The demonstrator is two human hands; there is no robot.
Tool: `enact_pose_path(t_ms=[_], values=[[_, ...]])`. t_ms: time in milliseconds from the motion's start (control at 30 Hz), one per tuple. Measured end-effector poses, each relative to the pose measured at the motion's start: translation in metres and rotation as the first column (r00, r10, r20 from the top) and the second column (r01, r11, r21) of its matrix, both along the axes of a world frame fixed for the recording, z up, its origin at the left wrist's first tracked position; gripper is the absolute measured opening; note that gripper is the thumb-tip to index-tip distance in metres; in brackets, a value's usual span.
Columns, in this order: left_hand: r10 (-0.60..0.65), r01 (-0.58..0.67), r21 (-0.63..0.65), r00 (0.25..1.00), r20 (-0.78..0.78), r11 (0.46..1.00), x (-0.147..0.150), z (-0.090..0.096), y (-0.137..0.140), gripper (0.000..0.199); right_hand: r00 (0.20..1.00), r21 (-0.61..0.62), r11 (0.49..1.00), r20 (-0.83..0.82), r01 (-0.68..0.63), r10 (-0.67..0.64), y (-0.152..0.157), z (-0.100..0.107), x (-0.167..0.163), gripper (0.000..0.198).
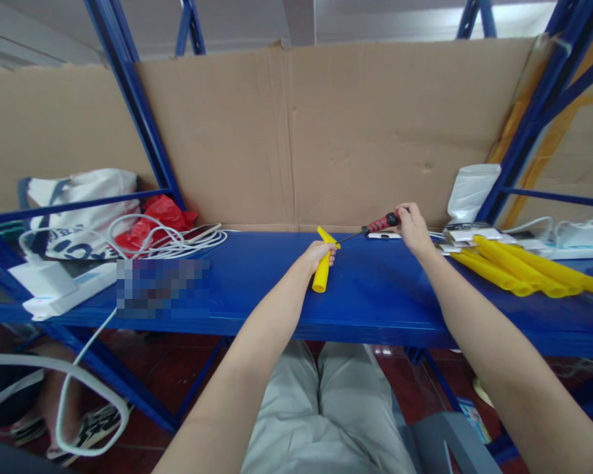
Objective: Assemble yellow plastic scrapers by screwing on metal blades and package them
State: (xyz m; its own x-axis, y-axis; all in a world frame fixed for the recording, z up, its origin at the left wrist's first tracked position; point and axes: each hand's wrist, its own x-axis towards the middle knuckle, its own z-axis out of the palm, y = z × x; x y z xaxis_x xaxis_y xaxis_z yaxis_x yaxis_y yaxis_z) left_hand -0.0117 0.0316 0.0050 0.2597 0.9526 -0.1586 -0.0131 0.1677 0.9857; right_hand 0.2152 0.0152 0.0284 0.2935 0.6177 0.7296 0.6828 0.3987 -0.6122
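My left hand (320, 253) is closed around a yellow plastic handle (320, 280) with a round tubular lower end and a slanted, narrower top. Its lower end points toward me, just over the blue shelf. With my right hand (413, 227) I grip the end of a screwdriver (377, 225) that has a red and black handle. The thin shaft runs left, and its tip meets the yellow handle beside my left fingers. I cannot make out a screw there.
Several yellow tubular handles (528, 266) lie at the right, by small white boxes (474, 232). At the left are a power strip (72, 289), coiled white cable (192, 240), a red plastic bag (153, 220) and a white cloth bag (89, 210). Cardboard (356, 131) stands behind the blue shelf (267, 283).
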Motion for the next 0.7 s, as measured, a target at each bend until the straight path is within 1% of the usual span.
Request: enact_pose_path(t_ms=[33,100,167,333,400,500,567,700], values=[[0.003,-0.003,0.005,1.0,0.003,1.0,0.0,0.0,-0.001,0.016,0.998,0.0,0.999,0.038,0.043,-0.043,-0.002,0.0,0.0,0.032],[0.013,-0.013,0.013,1.0,0.007,1.0,0.0,0.0,-0.001,0.017,0.992,-0.038,0.994,0.069,0.106,-0.104,-0.005,0.002,0.0,0.034],[0.016,-0.017,0.018,1.0,0.006,1.0,0.0,0.001,-0.002,0.018,0.989,-0.06,0.989,0.073,0.133,-0.129,-0.006,0.004,0.0,0.033],[0.008,-0.007,0.03,1.0,-0.01,1.0,0.0,0.003,-0.004,0.017,0.998,-0.017,0.998,-0.036,0.059,-0.06,-0.003,0.006,-0.003,0.025],[0.012,-0.012,0.038,1.0,-0.022,0.999,0.0,0.003,-0.006,0.016,0.997,-0.024,0.999,-0.063,0.042,-0.043,-0.002,0.005,-0.003,0.027],[0.019,-0.016,0.056,0.998,-0.056,0.998,0.001,0.003,-0.007,0.017,0.997,-0.034,0.998,-0.053,0.06,-0.061,0.0,0.003,0.0,0.036],[0.012,-0.006,0.073,0.997,-0.078,0.997,0.001,0.002,-0.008,0.02,0.996,-0.006,0.998,-0.06,0.059,-0.06,0.003,0.002,0.002,0.038],[0.003,0.009,0.123,0.995,-0.097,0.992,0.002,0.001,-0.01,0.024,0.988,0.049,0.998,-0.146,-0.049,0.056,0.008,0.001,0.004,0.035]])
